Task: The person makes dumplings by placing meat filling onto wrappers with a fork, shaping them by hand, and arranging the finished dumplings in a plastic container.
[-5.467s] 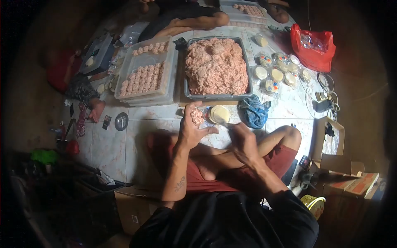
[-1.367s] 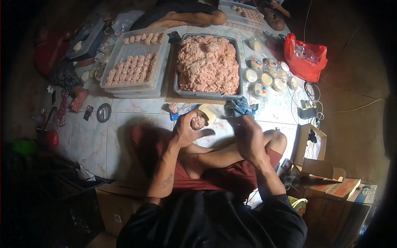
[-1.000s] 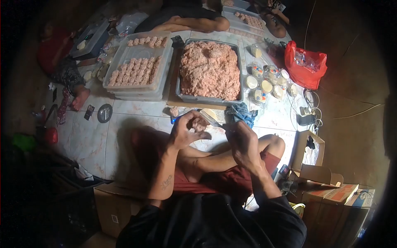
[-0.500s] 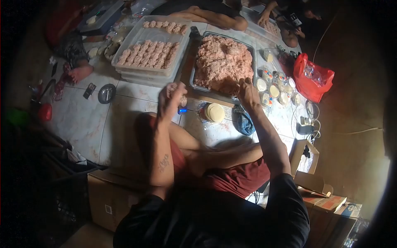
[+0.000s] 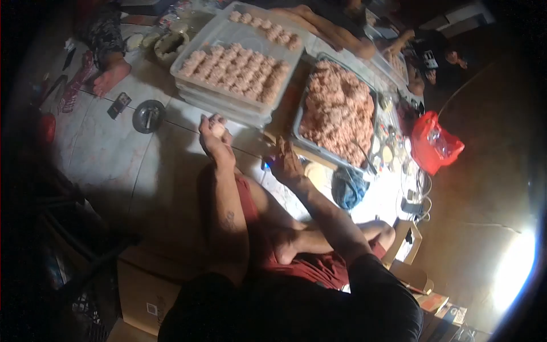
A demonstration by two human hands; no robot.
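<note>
My left hand [image 5: 216, 139] has its fingers curled round a pale, roundish piece [image 5: 217, 130], in front of the clear lidless box. In that box, rows of pink meat portions [image 5: 236, 71] lie in a large group with a shorter row behind. My right hand [image 5: 286, 162] is over the tiles near the front of the grey tub [image 5: 327, 153]; its fingers look blurred, and whether they hold anything is unclear. Pink minced meat [image 5: 336, 111] is heaped in the tub, with a dark handle [image 5: 363, 157] at its front right. Pale round wrappers [image 5: 314, 172] are partly hidden behind my right hand.
A blue cloth [image 5: 349, 188] lies right of the wrappers. The red bag [image 5: 434, 142], packets and cables are at the right. A round dark dish [image 5: 149, 116] and a small pack [image 5: 119, 105] lie left. Another person's foot [image 5: 111, 78] rests there; other people sit behind.
My right hand has left the meat tub and moved left and towards me. The handle now stands in the tub. My left hand has turned palm up with a rounded piece. The view has swung left.
</note>
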